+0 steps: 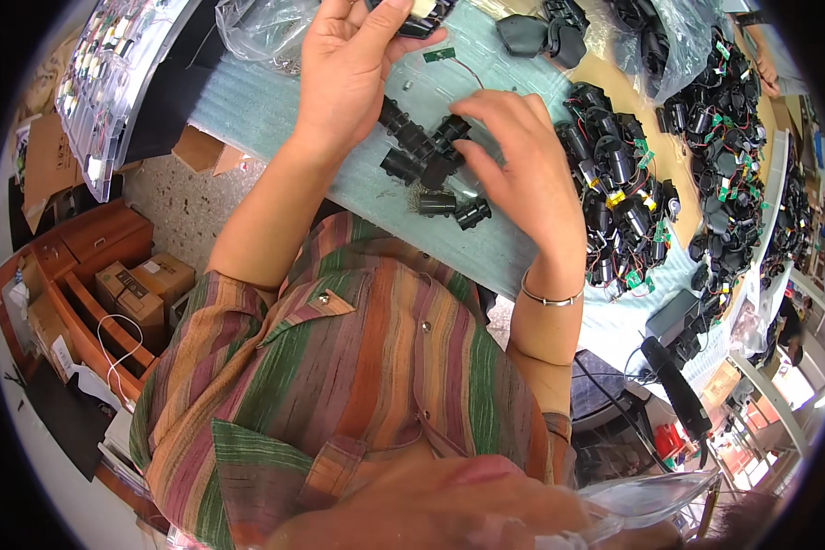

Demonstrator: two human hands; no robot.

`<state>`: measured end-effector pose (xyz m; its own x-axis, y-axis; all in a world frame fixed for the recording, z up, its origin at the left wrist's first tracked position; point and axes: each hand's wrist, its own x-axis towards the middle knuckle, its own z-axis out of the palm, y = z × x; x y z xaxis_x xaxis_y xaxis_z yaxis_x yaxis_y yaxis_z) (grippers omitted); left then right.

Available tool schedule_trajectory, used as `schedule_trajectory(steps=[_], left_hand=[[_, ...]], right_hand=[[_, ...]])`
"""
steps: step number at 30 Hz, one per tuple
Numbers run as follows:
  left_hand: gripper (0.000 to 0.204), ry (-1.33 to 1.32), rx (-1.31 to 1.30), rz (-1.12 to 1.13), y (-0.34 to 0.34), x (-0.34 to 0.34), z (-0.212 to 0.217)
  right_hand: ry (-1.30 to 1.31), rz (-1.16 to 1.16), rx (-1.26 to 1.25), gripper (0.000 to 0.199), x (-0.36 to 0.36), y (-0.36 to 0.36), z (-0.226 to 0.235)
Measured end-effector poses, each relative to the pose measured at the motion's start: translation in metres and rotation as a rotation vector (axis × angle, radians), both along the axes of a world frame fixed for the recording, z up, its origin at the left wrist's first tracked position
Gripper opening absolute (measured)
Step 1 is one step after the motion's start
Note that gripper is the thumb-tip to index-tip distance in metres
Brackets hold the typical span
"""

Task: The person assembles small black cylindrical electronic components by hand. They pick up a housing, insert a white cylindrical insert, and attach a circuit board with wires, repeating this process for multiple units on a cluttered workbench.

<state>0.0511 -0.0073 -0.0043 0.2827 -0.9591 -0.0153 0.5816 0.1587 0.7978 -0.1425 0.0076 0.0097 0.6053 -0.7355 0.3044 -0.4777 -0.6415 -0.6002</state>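
My left hand (348,69) is raised at the top of the view, its fingers closed round a small black part (414,20) that is partly cut off by the frame. My right hand (522,170) reaches down onto a cluster of black cylindrical parts (420,151) on a pale blue foam mat (275,105). Its fingertips pinch one part (451,131) at the cluster's upper right. Two more black cylinders (454,207) lie just below. A small green circuit board (438,55) with a thin wire lies on the mat between my hands.
To the right is a heap of black motor-like parts with wires and green boards (628,192). Clear plastic bags (266,27) and black housings (545,37) sit at the top, and a clear component tray (110,82) at the upper left. Cardboard boxes (142,284) stand on shelving at lower left.
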Motion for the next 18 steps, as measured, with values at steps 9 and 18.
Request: schedule_trajectory(steps=[9,18], left_hand=[[0.042,0.029,-0.027,-0.118,0.009,0.001,0.011],[0.045,-0.226,-0.057,-0.297,0.034,-0.022,0.02]], right_hand=[[0.016,0.023,0.022,0.03,0.005,0.0,-0.016],[-0.765,-0.396,0.116,0.021,0.002,0.003,0.01]])
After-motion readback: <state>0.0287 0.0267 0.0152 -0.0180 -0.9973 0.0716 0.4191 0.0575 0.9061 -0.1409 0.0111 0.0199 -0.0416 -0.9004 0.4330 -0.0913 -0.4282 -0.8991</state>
